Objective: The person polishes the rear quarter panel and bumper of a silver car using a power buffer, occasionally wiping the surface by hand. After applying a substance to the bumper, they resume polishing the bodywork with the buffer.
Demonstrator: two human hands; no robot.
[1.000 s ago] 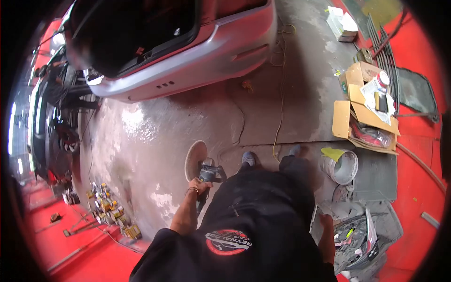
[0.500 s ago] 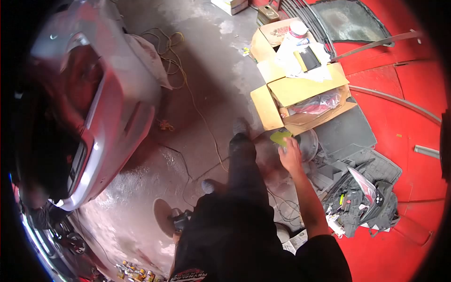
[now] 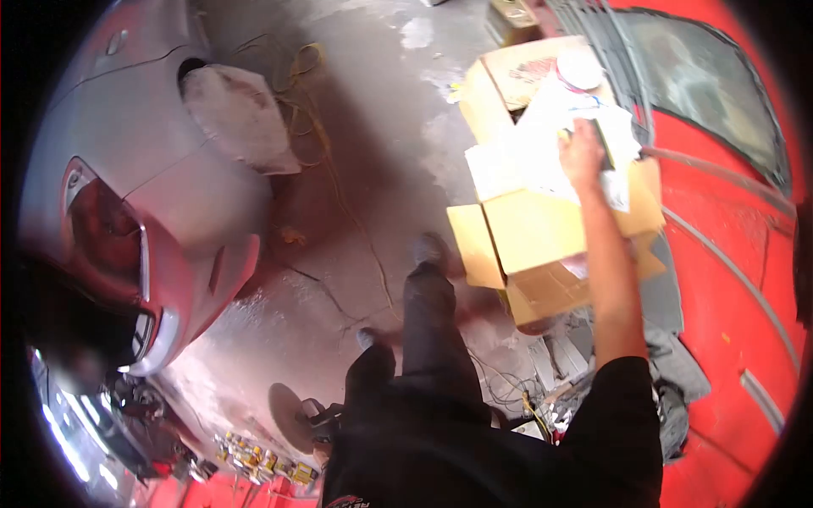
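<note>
My right hand point(image 3: 583, 157) reaches over the white paper point(image 3: 542, 152) on top of a cardboard box point(image 3: 542, 233). Its fingers are closed and blurred, with a bit of a yellow-green piece point(image 3: 563, 134) showing beside them. Right by these fingers lies a dark flat block point(image 3: 605, 144). A white-lidded tub point(image 3: 579, 69) stands farther back on the box. Low at my left side, a polisher with a round pale pad point(image 3: 290, 417) hangs from my left hand point(image 3: 321, 450), which is mostly hidden behind my shirt and the tool.
A silver car point(image 3: 161, 127) with masking on its wheel stands at left. Yellow hose point(image 3: 330, 161) and dark cords point(image 3: 500, 381) lie across the floor. Red panels point(image 3: 728, 279) and trim strips lie at right. Several small bottles point(image 3: 262, 461) stand at lower left.
My right hand has moved from beside the box's front to above the paper on it, carrying the yellow-green piece. My view has shifted; the polisher stays low at my left side.
</note>
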